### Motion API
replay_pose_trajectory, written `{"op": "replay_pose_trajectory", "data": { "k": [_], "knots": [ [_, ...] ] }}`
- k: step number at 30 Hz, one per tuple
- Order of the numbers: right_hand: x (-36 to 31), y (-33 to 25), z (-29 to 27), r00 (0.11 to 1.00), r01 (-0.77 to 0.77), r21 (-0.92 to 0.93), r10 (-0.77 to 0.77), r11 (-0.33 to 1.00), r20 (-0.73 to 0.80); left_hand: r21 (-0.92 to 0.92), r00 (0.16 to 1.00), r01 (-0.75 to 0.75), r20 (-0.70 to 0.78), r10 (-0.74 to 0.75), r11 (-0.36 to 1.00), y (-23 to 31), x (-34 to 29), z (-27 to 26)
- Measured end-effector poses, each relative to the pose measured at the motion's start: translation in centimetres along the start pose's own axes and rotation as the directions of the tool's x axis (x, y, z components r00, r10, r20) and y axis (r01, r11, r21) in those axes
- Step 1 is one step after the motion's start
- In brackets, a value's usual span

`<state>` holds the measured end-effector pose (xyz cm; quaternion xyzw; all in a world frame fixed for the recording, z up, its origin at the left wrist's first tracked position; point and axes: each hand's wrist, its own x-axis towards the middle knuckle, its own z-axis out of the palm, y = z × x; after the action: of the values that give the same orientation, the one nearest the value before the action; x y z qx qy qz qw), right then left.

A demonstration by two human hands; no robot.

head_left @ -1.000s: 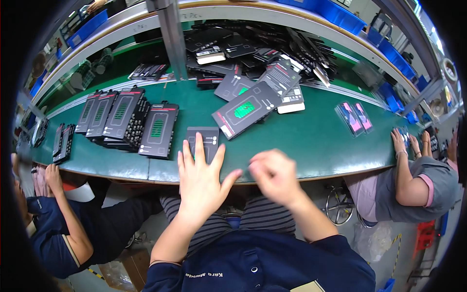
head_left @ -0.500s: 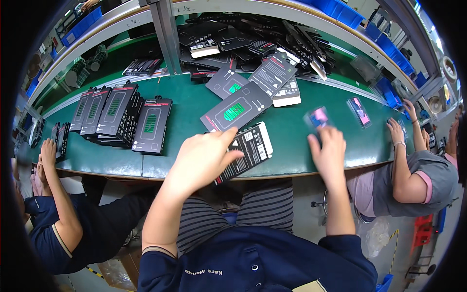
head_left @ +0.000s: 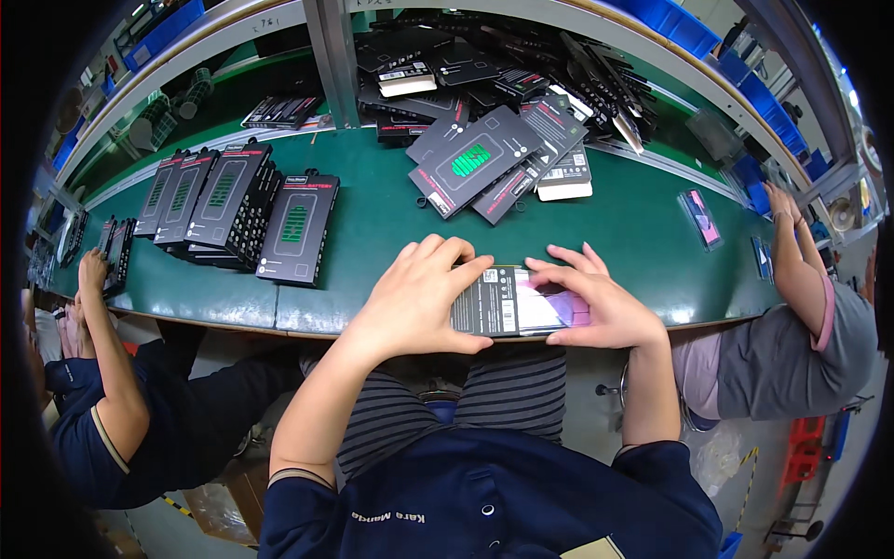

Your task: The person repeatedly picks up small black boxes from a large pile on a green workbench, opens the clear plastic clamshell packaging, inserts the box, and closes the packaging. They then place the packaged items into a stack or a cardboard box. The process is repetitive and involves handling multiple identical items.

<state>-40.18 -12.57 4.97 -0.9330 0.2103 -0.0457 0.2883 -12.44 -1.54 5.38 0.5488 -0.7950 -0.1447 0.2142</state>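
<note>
Flat black package [head_left: 494, 301], near table [head_left: 372, 252] edge: my left hand [head_left: 419, 298] and right hand [head_left: 596, 303] clasp its ends; black packs [head_left: 298, 226] stacked left

Green bench [head_left: 372, 233] under scattered black packages [head_left: 470, 163].

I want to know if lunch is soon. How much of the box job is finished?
Done: packed black boxes stand lined up at the left. In hand: the left hand holds a black sleeve while the right hand presses a pinkish insert against it. Left: a big pile of flat packages.
</note>
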Motion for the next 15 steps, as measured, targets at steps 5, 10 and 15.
{"op": "replay_pose_trajectory", "data": {
  "k": [5,10,15],
  "knots": [
    [3.8,-4.7,5.1,0.956,0.172,-0.043,-0.177,0.984,-0.232,0.137,0.958,-0.174,-0.206,0.200,0.975,-0.9,0.6,2.0],
    [4.7,-5.9,4.4,0.799,0.490,0.620,-0.031,0.613,-0.601,-0.183,0.981,-0.036,-0.195,0.000,0.982,1.4,0.1,-0.8],
    [5.0,-8.8,3.2,0.941,0.300,0.954,0.157,0.025,-0.300,-0.356,0.626,-0.243,-0.768,-0.134,0.902,1.9,0.2,2.5]
  ]
}}
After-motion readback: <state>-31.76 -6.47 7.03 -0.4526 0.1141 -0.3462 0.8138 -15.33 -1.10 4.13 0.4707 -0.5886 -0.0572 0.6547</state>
